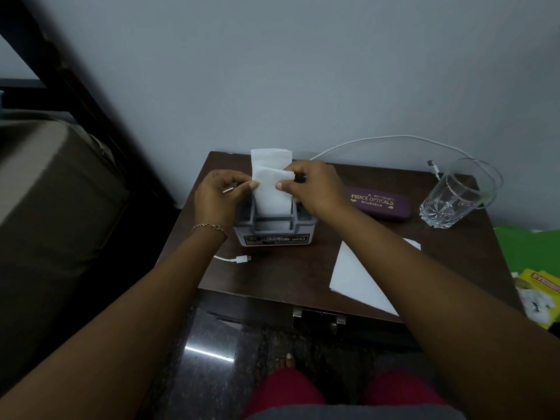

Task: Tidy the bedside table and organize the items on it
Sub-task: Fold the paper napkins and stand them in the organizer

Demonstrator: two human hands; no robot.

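Note:
A grey plastic holder [274, 231] stands on the dark wooden bedside table [288, 274]. White folded tissues [271, 189] stick upright out of its middle slot. My left hand [219, 195] pinches the left edge of the front tissue. My right hand [313, 184] pinches its right edge, just above the holder. Right of the holder lies a purple spectacle case [378, 204] with gold lettering. A clear empty glass [457, 194] stands at the far right. Another white tissue [357, 277] lies flat near the front edge, partly under my right forearm.
A white charging cable [394, 137] curves along the wall, its plug [434, 168] behind the glass. A second cable end [238, 259] lies at the table's front left. A bed [45, 192] stands on the left. Green and yellow items [536, 268] lie right of the table.

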